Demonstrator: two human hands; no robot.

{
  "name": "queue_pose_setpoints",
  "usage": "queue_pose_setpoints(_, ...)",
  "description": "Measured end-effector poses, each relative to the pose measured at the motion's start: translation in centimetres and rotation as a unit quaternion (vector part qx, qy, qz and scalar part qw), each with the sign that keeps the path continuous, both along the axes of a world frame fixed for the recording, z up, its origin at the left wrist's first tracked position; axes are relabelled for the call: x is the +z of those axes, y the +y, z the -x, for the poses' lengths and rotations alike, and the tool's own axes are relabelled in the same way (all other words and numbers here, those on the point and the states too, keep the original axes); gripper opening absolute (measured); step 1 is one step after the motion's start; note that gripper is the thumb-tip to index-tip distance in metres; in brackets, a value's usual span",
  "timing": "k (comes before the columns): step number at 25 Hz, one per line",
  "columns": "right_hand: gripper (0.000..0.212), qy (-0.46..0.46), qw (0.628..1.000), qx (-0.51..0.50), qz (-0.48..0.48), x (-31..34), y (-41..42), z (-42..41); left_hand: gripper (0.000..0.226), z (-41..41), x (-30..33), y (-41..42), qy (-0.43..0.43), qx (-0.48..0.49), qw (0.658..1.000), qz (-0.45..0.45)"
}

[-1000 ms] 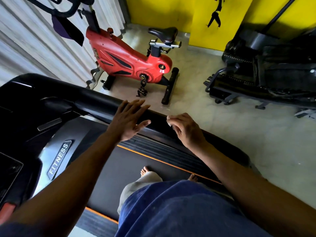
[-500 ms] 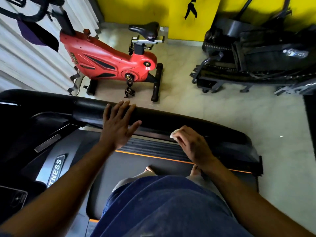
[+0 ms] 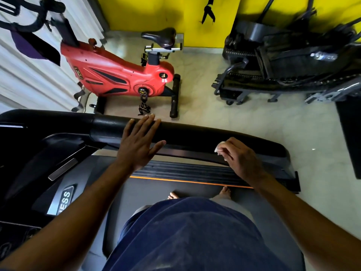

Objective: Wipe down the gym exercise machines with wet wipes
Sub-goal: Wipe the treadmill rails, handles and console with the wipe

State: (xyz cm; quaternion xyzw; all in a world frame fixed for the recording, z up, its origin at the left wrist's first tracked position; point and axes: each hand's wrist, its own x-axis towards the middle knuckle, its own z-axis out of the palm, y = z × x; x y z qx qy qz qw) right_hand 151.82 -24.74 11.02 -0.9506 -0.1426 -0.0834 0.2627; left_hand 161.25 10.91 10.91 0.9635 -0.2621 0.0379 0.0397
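Note:
I stand on a black treadmill, and its side handrail [image 3: 195, 133] runs across the middle of the view. My left hand [image 3: 139, 142] lies flat on the rail with straight, spread fingers. Further right, my right hand [image 3: 237, 157] grips a small white wet wipe [image 3: 219, 148] and presses it against the rail's inner face. Only a bit of the wipe shows past my fingers. The grey belt [image 3: 156, 190] with an orange stripe lies below the rail.
A red exercise bike [image 3: 117, 77] stands on the tiled floor beyond the rail. A black machine [image 3: 283, 61] sits at the back right against the yellow wall. The treadmill console [image 3: 39, 153] is at the left. My bare feet rest on the belt.
My right hand with the wipe has slid to the right along the rail. My left hand has stayed flat on the rail. The view has swung to the right.

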Motion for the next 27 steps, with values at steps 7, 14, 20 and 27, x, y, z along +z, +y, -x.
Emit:
queue_pose_setpoints(7,0.013,0.024,0.999,0.045,-0.015,1.7,11.0,-7.7,0.071,-1.1,1.2,2.1,-0.001,0.019,1.0,0.016)
queue_pose_setpoints(14,0.022,0.161,0.985,0.015,-0.068,2.1,10.6,-11.7,0.064,-2.9,1.2,5.8,-0.051,0.075,0.995,-0.028)
queue_pose_setpoints(20,0.029,-0.021,0.99,0.123,-0.059,0.9,7.4,-4.0,0.058,-2.6,1.4,5.8,-0.066,0.085,0.994,-0.015)
queue_pose_setpoints(27,0.018,0.108,0.99,-0.032,-0.088,1.8,12.4,-10.9,0.068,-2.7,2.3,6.1,-0.008,0.061,0.998,-0.009)
